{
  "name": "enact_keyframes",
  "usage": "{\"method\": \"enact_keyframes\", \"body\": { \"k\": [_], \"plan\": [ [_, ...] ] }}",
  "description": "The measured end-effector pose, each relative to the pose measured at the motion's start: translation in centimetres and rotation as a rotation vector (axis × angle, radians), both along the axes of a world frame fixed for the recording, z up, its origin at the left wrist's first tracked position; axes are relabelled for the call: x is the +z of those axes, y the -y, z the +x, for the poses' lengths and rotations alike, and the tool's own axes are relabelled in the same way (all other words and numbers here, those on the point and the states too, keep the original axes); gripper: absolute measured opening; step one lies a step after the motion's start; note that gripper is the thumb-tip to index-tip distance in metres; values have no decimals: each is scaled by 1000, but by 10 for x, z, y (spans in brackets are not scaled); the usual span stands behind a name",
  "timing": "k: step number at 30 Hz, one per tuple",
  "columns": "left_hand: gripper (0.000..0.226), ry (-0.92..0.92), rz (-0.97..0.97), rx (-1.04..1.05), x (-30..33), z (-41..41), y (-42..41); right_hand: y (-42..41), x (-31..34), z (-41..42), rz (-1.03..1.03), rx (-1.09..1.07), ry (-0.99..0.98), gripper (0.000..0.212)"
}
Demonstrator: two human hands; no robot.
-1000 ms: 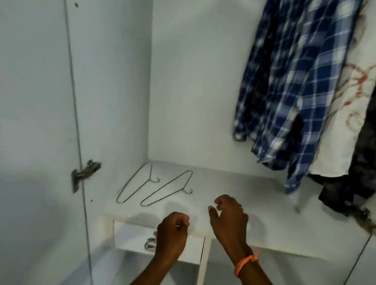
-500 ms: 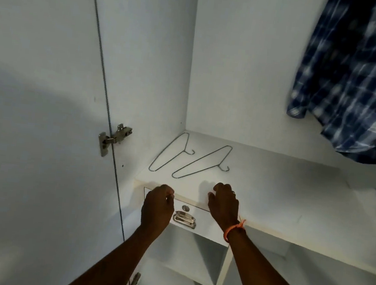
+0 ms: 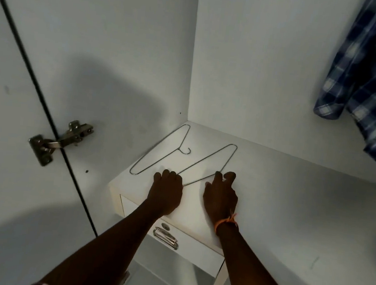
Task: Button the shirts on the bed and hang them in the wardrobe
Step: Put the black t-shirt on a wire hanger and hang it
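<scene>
At far left a white wardrobe door [image 3: 25, 77] stands open on a silver metal hinge [image 3: 59, 141]. On the white wardrobe shelf [image 3: 292, 201] a thin wire hanger [image 3: 157, 153] lies flat near the side wall, untouched. Just right of it a second thin wire hanger [image 3: 210, 163] lies flat. The left hand [image 3: 166, 193] rests knuckles-up at this hanger's near corner, fingers curled under; whether they grip the wire I cannot tell. The right hand [image 3: 220, 197], an orange band [image 3: 227, 223] at its wrist, has loosely bent fingers and thumb touching the wire near the hook. Below the shelf edge, a white drawer [image 3: 193, 248] carries a metal handle [image 3: 166, 234]. At far right a blue-and-white checked shirt [image 3: 372, 81] hangs.
</scene>
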State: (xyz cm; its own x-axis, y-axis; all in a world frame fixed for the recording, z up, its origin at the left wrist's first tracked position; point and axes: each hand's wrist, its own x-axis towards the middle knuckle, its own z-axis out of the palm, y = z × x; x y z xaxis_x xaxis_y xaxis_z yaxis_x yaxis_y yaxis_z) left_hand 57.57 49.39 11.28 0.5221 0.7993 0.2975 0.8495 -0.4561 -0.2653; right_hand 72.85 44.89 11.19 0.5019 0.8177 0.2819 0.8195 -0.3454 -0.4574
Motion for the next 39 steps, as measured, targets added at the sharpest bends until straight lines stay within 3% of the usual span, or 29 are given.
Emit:
{"method": "enact_keyframes", "body": {
  "k": [4, 9, 10, 12, 13, 15, 18, 19, 24, 27, 29, 31, 33, 35, 39],
  "plan": [
    [18, 58, 168, -160, -5, -3, 5, -9, 6, -3, 280, -94, -314, 49],
    [27, 65, 338, -282, -21, -11, 33, -16, 35, -16, 805, -314, -1005, 59],
    [31, 73, 314, -274, -25, -13, 43, -11, 44, -16, 827, -359, -1134, 56],
    [41, 103, 219, -250, -26, -19, 64, -5, 49, -16, 620, -360, -1371, 29],
    [45, 131, 183, -228, -25, -22, 75, -3, 49, -17, 583, -294, -1500, 28],
    [46, 213, 145, -208, -25, -30, 91, 0, 45, -18, 741, -201, -1665, 27],
    [16, 374, 69, -235, -24, -53, 107, 6, 54, -33, 917, -172, -1911, 23],
    [11, 461, 42, -230, -19, -64, 115, 14, 62, -45, 893, -102, -1973, 19],
    [14, 836, 123, 11, 15, -114, 162, 59, 82, -112, 663, 237, -2069, 15],
    [34, 1066, 24, 145, 42, -150, 207, 90, 87, -158, 565, 470, -2120, 24],
    [31, 1015, 40, 213, 51, -180, 239, 117, 86, -196, 483, 621, -2149, 26],
    [28, 982, 135, 263, 58, -216, 277, 154, 90, -238, 381, 777, -2160, 13],
    [33, 998, 194, 311, 61, -248, 316, 186, 90, -276, 316, 913, -2205, 32],
    [36, 1045, 232, 330, 60, -281, 363, 222, 94, -315, 238, 1014, -2181, 40],
    [28, 1233, 387, 389, 57, -343, 448, 302, 107, -399, 71, 1073, -2019, 36]
  ]
}}
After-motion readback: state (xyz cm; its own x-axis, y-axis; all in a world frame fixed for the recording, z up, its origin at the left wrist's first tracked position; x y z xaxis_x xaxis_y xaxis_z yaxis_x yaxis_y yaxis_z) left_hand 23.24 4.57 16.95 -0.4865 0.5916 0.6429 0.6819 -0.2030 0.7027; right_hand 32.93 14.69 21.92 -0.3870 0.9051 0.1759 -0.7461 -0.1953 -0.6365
